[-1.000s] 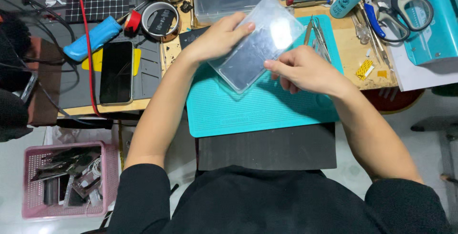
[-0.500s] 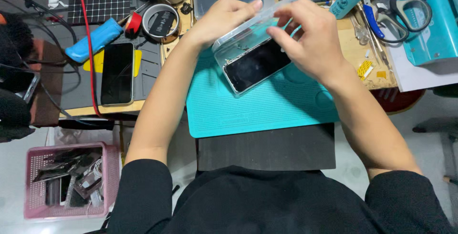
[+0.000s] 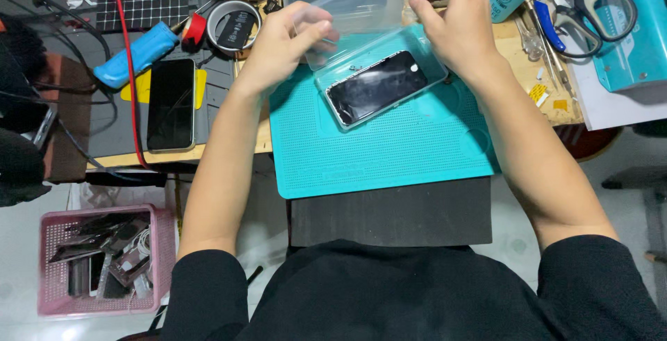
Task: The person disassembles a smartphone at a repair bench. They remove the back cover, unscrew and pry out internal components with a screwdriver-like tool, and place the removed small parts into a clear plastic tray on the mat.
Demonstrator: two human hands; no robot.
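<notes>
Left hand (image 3: 281, 53) pinches the left edge of the clear plastic lid (image 3: 351, 18), thumb on top and fingers curled beneath, holding it raised over the far middle of the desk (image 3: 260, 143). Going from the left edge of the desk: a pink basket (image 3: 163, 244) of phone parts stands on the floor below the near left corner. On the desk's left part a dark grey mat (image 3: 215, 98) carries a black phone (image 3: 171, 103) lying face up, with a blue tool (image 3: 135, 55) and a red cable (image 3: 125, 49) beside it toward the far edge. A round roll of tape (image 3: 233, 25) sits just behind the left hand. At the middle, a teal work mat (image 3: 389, 153) reaches the near edge, and on its far part lies the clear tray (image 3: 431, 77) with a dark-screened phone (image 3: 376, 87) tilted inside it, directly under the raised lid. Right hand (image 3: 462, 32) grips the lid's right edge, fingers closed on it. Further right, blue-handled scissors (image 3: 590, 11) lie near the far right corner, beside a teal box (image 3: 643, 42).
</notes>
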